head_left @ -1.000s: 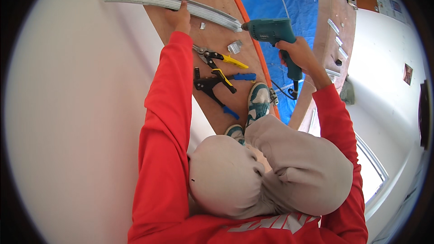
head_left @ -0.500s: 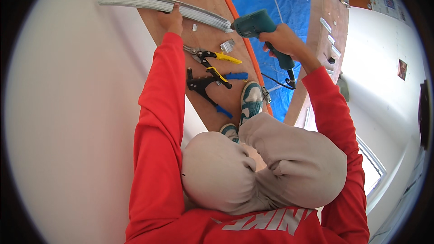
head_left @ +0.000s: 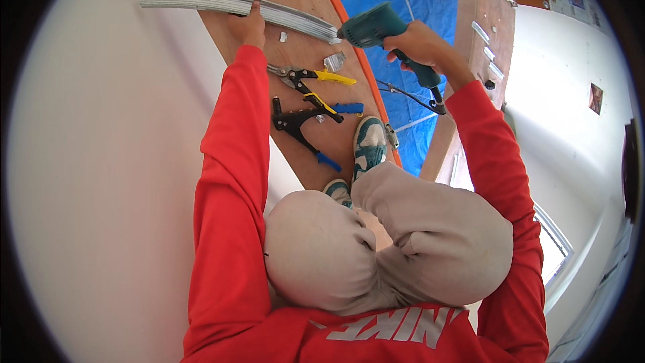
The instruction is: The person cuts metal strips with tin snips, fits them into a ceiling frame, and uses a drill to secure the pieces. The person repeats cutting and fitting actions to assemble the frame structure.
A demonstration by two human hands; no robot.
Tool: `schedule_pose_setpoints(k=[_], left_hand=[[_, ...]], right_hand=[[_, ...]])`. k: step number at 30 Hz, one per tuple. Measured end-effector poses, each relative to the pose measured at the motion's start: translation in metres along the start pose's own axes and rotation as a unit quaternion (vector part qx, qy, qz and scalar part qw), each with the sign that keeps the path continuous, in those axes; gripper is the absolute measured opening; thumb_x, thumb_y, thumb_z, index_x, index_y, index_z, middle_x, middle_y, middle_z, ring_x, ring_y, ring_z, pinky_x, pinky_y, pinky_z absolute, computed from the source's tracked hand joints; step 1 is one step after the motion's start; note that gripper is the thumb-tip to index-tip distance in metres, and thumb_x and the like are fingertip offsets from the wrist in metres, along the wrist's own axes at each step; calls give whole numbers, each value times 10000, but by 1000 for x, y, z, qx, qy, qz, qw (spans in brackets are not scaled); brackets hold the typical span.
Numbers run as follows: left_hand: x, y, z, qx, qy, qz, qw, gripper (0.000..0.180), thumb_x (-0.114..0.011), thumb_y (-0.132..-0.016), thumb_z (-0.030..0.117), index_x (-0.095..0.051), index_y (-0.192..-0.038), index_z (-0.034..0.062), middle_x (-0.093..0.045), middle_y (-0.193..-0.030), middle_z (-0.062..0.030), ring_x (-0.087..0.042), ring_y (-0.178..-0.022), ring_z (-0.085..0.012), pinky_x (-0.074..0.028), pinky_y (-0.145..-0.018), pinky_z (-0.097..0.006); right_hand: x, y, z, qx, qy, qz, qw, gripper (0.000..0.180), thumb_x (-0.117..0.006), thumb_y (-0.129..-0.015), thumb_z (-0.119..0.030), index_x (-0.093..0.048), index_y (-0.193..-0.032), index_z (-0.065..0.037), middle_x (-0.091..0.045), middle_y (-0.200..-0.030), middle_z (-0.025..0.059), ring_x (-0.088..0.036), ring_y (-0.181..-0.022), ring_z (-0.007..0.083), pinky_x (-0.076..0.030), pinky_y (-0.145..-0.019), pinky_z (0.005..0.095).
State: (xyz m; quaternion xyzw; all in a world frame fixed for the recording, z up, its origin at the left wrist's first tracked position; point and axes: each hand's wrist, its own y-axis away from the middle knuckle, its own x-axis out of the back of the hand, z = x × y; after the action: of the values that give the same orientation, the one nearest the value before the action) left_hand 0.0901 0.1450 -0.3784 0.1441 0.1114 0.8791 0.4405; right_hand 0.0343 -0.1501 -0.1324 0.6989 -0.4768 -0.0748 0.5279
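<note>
My left hand is closed around a long silvery metal profile, thumb on top, a little left of its middle. The strip lies across in front of me, its left end reaching over to the white wall. In my right hand is a green corded power drill, gripped by its handle. The drill's nose points left and meets, or nearly meets, the profile's right end; whether they touch I cannot tell. Nearer my feet lie tin snips with yellow-and-black handles and a black hand riveter with blue handle ends.
Small metal offcuts lie on the brown wooden board under the profile. An orange edge borders it, with blue sheeting beyond. A wooden ledge on the right carries several metal scraps. The white wall stands close on my left.
The whole scene has shifted slightly left and up in the picture. The drill is tilted a little more, its nose still by the profile's right end. Both hands keep their holds.
</note>
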Motion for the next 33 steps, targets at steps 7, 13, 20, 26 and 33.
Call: schedule_pose_setpoints(k=[7, 13, 20, 26, 33], left_hand=[[0, 0, 2, -3, -14, 22, 1000, 525, -833, -855, 75, -587, -1296, -69, -678, -1281, -183, -652, -1168, -305, -488, -1024, -379], [-1, 4, 2, -25, -9, 23, 999, 499, -828, -861, 88, -603, -1275, -74, -692, -1261, -187, -660, -1164, -305, -491, -1018, -378], [0, 0, -3, -59, -41, 15, 997, 473, -833, -860, 121, -631, -1243, -71, -720, -1208, -177, -681, -1125, -314, -509, -987, -395], [1, -6, -8, -46, -34, 1, 998, 529, -822, -873, 107, -592, -1320, -57, -685, -1288, -182, -659, -1166, -304, -503, -1013, -395], [7, -6, -5, 7, 32, -55, 998, 569, -769, -928, 84, -499, -1421, -2, -610, -1362, -139, -629, -1176, -280, -520, -1028, -446]], right_hand=[[-21, 13, 11, -9, -59, 34, 998, 329, -708, -839, -251, -705, -952, 57, -722, -782, 111, -617, -548, 150, -512, -520, 294], [-30, 17, 28, -2, -71, 44, 997, 312, -695, -855, -246, -707, -933, 56, -716, -768, 102, -630, -552, 145, -513, -521, 292], [-24, 30, 31, 41, -38, 32, 998, 284, -690, -857, -253, -712, -879, 29, -712, -766, 82, -642, -567, 140, -509, -523, 289], [1, 77, 37, 60, -119, 47, 990, 276, -696, -857, -248, -723, -908, 21, -710, -795, 73, -632, -578, 129, -505, -543, 273], [10, 81, 53, 95, -114, 67, 987, 270, -707, -846, -241, -728, -913, 20, -701, -773, 67, -634, -590, 127, -498, -550, 278]])
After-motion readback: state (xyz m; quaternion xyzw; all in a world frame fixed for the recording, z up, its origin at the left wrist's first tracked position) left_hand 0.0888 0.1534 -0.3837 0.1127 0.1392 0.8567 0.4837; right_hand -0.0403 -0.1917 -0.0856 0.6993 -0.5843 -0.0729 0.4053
